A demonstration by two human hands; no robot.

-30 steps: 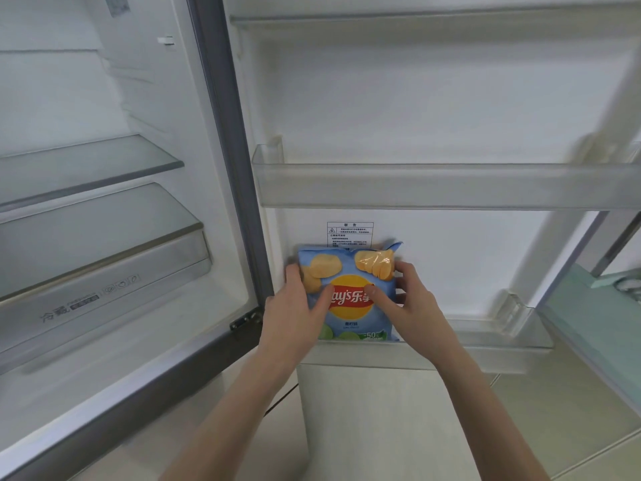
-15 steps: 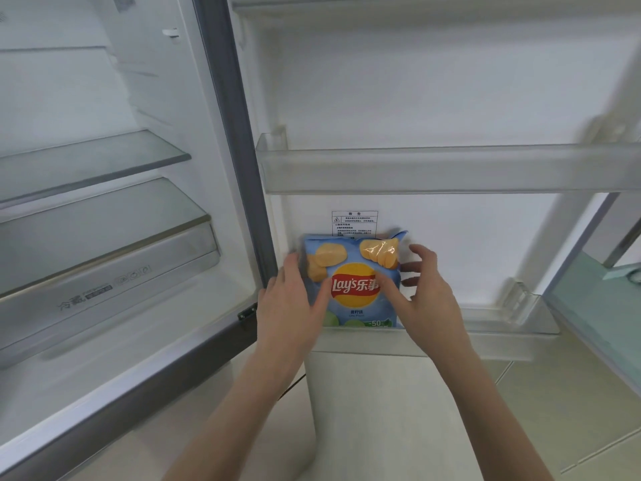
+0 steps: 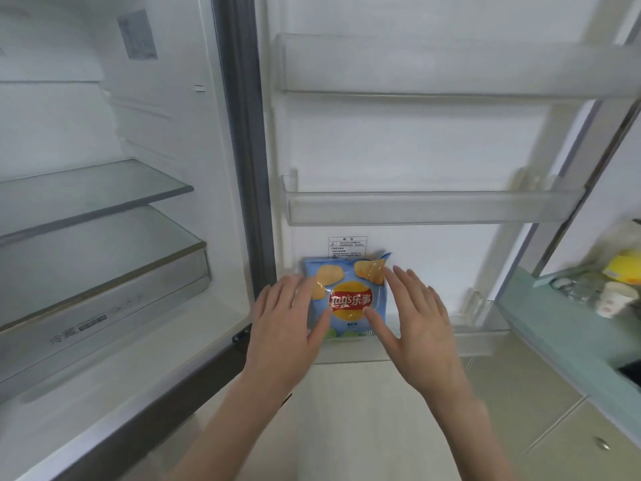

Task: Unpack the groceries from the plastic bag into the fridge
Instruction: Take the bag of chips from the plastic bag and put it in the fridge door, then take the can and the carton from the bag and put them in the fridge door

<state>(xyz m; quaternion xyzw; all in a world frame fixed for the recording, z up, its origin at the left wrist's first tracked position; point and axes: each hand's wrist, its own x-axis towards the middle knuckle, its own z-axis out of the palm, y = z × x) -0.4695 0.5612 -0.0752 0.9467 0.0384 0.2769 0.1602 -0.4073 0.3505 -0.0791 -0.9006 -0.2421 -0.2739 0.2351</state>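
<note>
A light-blue bag of Lay's crisps [image 3: 350,289] stands upright in the lowest bin of the open fridge door [image 3: 444,345], leaning against the door's inner wall. My left hand [image 3: 288,328] is spread flat just left of the bag, its thumb overlapping the bag's lower left. On the other side, my right hand [image 3: 416,321] is also spread, fingers apart, with its thumb over the bag's lower right. Neither hand grips the bag. The plastic grocery bag is out of view.
Two more door bins, the middle [image 3: 426,206] and the upper [image 3: 451,71], sit above. Left is the fridge interior with glass shelves [image 3: 90,189] and a drawer [image 3: 104,293]. A green counter [image 3: 555,324] at right carries a yellow object [image 3: 624,269] and a paper cup [image 3: 614,298].
Both hands have let go of the crisp bag and drawn back with fingers spread. The view has tilted upward, showing the upper door bin and the counter.
</note>
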